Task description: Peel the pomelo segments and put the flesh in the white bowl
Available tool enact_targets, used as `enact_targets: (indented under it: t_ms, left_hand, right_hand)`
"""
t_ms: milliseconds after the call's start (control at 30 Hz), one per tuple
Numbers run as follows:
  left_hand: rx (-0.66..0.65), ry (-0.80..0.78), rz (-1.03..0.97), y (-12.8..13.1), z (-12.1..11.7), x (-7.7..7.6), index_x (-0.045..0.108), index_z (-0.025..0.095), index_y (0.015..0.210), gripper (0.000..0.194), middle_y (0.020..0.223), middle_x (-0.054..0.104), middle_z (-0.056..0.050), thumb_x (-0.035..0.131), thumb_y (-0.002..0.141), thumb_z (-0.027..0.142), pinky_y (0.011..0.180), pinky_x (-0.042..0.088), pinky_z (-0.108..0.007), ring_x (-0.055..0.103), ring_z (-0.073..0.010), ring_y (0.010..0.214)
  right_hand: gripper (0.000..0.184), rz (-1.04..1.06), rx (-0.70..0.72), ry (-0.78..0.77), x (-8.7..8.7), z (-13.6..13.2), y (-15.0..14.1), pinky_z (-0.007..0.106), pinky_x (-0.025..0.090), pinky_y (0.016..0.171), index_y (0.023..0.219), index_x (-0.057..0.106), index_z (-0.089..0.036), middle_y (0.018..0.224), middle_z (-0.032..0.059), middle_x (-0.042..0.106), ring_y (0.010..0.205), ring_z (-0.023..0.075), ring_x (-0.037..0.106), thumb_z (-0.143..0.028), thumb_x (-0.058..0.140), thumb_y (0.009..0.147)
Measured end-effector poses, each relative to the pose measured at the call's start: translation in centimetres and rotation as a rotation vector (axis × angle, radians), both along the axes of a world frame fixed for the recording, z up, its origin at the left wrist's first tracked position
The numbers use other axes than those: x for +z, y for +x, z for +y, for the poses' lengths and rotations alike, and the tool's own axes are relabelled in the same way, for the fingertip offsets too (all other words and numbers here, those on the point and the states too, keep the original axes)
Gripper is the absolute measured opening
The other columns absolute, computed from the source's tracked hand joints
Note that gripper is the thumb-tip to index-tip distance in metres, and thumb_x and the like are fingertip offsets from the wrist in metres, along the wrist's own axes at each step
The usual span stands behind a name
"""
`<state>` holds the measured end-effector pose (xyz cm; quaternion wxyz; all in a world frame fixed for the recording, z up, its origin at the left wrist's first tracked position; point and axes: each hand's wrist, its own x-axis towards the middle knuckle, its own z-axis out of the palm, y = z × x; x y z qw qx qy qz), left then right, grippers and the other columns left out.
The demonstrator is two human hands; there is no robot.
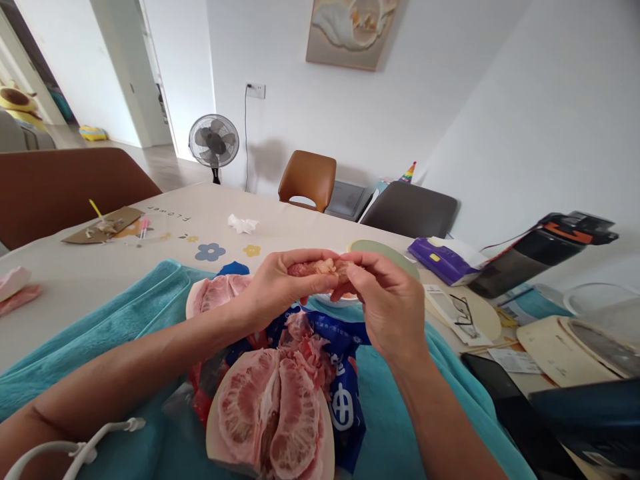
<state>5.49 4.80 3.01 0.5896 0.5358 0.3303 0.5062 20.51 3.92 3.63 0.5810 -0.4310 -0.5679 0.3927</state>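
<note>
My left hand (pixel 275 287) is wrapped round a pink pomelo segment (pixel 313 268), held up in front of me. The right hand (pixel 393 303) pinches the pale membrane at the segment's right end. Directly below lies a large opened piece of pomelo (pixel 270 413), its pink segments facing up in the thick rind. Torn pink membrane scraps (pixel 310 353) lie beside it on a blue printed plastic bag (pixel 345 400). Behind my left wrist sits another piece of pomelo in rind (pixel 215 293). A bowl (pixel 340 300) is partly hidden behind my hands.
A teal towel (pixel 125 327) covers the near table. To the right are a purple tissue pack (pixel 443 260), eyeglasses (pixel 464 312), a black bottle (pixel 530 257), a phone (pixel 515 413) and a dark blue bottle (pixel 590 417). Crumpled tissue (pixel 243 224) and cardboard (pixel 103 227) lie farther back.
</note>
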Motion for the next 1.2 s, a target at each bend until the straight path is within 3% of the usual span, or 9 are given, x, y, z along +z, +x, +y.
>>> enact_targets:
  t_ms: [300, 700, 967, 1033, 1133, 1200]
  left_hand:
    - [-0.163, -0.076, -0.137, -0.3, 0.9, -0.2, 0.072, 0.018, 0.083, 0.015, 0.072, 0.059, 0.0, 0.075, 0.072, 0.028, 0.054, 0.035, -0.022, 0.048, -0.0101, 0.065]
    - [-0.217, -0.105, -0.129, -0.7, 1.3, -0.1, 0.072, 0.018, 0.084, 0.012, 0.075, 0.056, 0.0, 0.074, 0.074, 0.024, 0.053, 0.034, -0.021, 0.046, -0.0087, 0.066]
    - [-0.224, -0.1, -0.148, -1.4, 2.3, 0.1, 0.068, 0.016, 0.073, 0.006, 0.063, 0.05, 0.002, 0.073, 0.069, 0.018, 0.047, 0.028, -0.021, 0.04, -0.0072, 0.057]
    - [-0.233, -0.121, -0.157, -2.0, 2.7, 0.3, 0.07, 0.016, 0.077, 0.01, 0.068, 0.057, 0.0, 0.075, 0.069, 0.019, 0.045, 0.026, -0.02, 0.041, -0.0068, 0.056]
    - [-0.227, -0.173, -0.153, -3.0, 3.0, 0.6, 0.072, 0.023, 0.101, 0.037, 0.095, 0.069, -0.006, 0.078, 0.065, 0.02, 0.043, 0.023, -0.019, 0.049, -0.0077, 0.059]
    - [-0.231, -0.199, -0.09, -3.3, 3.1, 0.8, 0.072, 0.022, 0.103, 0.039, 0.094, 0.07, -0.007, 0.079, 0.065, 0.028, 0.041, 0.02, -0.019, 0.05, -0.0084, 0.057]
  right_hand:
    - [0.012, 0.269, 0.14, -0.174, -0.1, 0.8, -0.1, 0.024, 0.048, 0.045, 0.071, 0.065, -0.016, 0.067, 0.002, 0.06, 0.054, 0.0121, 0.056, -0.025, 0.058, 0.075]
    - [0.014, 0.528, 0.284, -0.333, -0.2, 1.7, 0.5, 0.015, 0.045, 0.044, 0.06, 0.057, -0.017, 0.064, 0.0002, 0.05, 0.059, 0.0091, 0.05, -0.016, 0.056, 0.075]
    - [0.014, 0.592, 0.31, -0.36, 0.8, 1.4, 1.1, 0.011, 0.041, 0.04, 0.058, 0.056, -0.015, 0.08, 0.003, 0.056, 0.056, 0.0049, 0.047, -0.011, 0.054, 0.071]
    - [0.013, 0.604, 0.316, -0.383, 1.0, 1.3, 1.4, 0.011, 0.043, 0.041, 0.062, 0.06, -0.015, 0.077, 0.0029, 0.056, 0.056, 0.0054, 0.048, -0.011, 0.054, 0.072]
    - [0.01, 0.581, 0.326, -0.371, 1.2, 1.2, 1.7, 0.013, 0.046, 0.045, 0.07, 0.066, -0.014, 0.069, 0.0014, 0.054, 0.059, 0.0075, 0.052, -0.014, 0.057, 0.075]
    - [0.011, 0.543, 0.323, -0.319, 1.1, 0.9, 1.6, 0.015, 0.047, 0.045, 0.073, 0.068, -0.014, 0.066, 0.0002, 0.054, 0.059, 0.0084, 0.054, -0.017, 0.059, 0.078]
